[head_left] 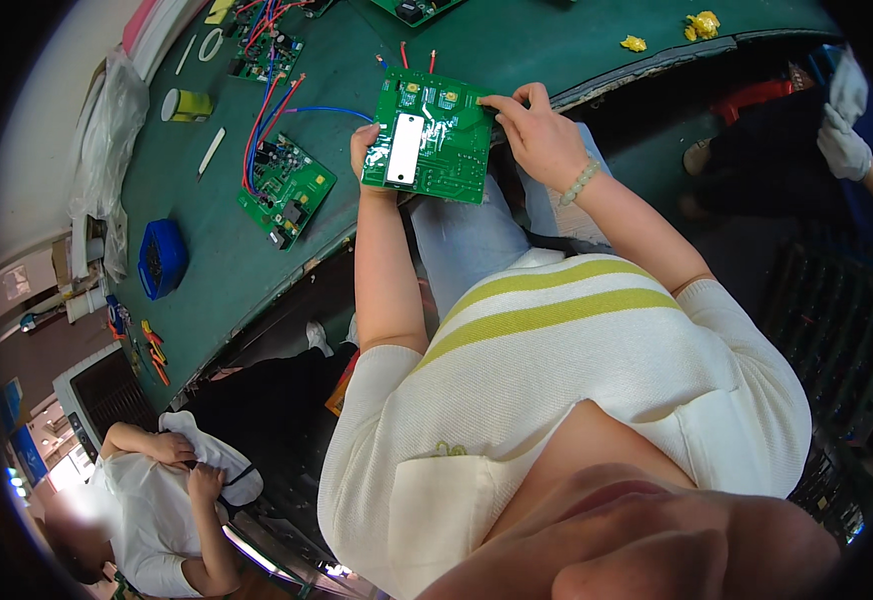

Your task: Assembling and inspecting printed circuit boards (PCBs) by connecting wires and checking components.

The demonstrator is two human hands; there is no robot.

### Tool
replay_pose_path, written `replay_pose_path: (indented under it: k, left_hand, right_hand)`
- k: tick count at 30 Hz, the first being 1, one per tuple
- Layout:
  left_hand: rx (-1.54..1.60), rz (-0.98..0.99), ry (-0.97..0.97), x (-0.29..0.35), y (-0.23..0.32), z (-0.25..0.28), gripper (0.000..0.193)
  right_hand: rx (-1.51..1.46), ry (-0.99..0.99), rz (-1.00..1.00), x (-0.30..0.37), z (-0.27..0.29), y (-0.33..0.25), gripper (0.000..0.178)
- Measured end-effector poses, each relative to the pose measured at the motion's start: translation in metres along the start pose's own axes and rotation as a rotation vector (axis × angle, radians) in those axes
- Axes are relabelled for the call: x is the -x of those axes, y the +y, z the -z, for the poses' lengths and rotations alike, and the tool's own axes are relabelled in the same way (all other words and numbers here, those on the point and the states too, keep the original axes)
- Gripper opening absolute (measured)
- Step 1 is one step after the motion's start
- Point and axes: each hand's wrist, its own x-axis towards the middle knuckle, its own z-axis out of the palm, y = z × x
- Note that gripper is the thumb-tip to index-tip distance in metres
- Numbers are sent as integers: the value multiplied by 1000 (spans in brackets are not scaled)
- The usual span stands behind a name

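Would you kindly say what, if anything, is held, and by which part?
A green circuit board: the left hand holds its left edge; the right hand touches its upper right corner.

The board (462,150), its print too small to read, hid much of the left hand (361,148). The top edge cut off a far board (437,8).

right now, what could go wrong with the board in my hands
If your left hand slips, the held board might drop onto your lap, as it appears partly past the table's edge. The blue wire at its left could snag nearby red wires.
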Motion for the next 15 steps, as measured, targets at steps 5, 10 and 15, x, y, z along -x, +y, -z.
replay_pose_path:
  k: [5,10,15]
  left_hand:
    - [43,65,2,-6,0,16,23]
    - [53,27,0,-3,-2,12,26]
    - [76,66,-92,-1,1,4,26]
  right_hand:
    - [-64,-12,-92,-3,-1,1,27]
    - [-103,105,-26,-10,9,-9,27]
    - [-26,52,115,-15,1,-16,27]
